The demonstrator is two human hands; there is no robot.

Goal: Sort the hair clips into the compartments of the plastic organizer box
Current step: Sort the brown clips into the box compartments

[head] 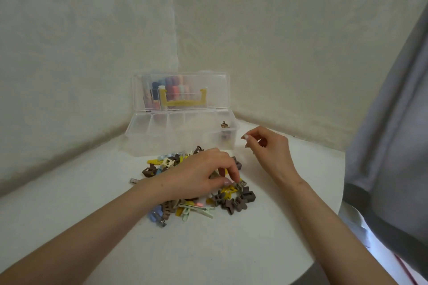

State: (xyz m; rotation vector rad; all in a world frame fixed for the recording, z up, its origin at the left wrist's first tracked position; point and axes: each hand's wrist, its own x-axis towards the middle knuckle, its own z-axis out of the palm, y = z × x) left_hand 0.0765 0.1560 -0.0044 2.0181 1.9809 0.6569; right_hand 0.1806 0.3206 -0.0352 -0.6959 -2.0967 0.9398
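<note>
Hair clips of small moulded plastic, in brown, yellow, cream, pale blue and pale green (228,195), lie heaped on the white round desk (208,250), just in front of the clear plastic organizer box (176,139). One brown claw clip (224,125) sits alone in the box's rightmost compartment; the other compartments in the row look bare. The left hand (199,176) rests over the heap, its grip pinching a small grey-brown clip (242,184) between thumb and forefinger at the heap's right side. The right hand (271,148) hangs above the desk near the box's right end, its grip released, fingers loosely curled with nothing in them. The box's transparent lid (215,90) stands upright, with a yellow handle (183,102) on it and coloured tubes (171,90) showing through. Cream patterned wall (92,53) meets in a corner behind; grey fabric (393,146) hangs at the right edge.
</note>
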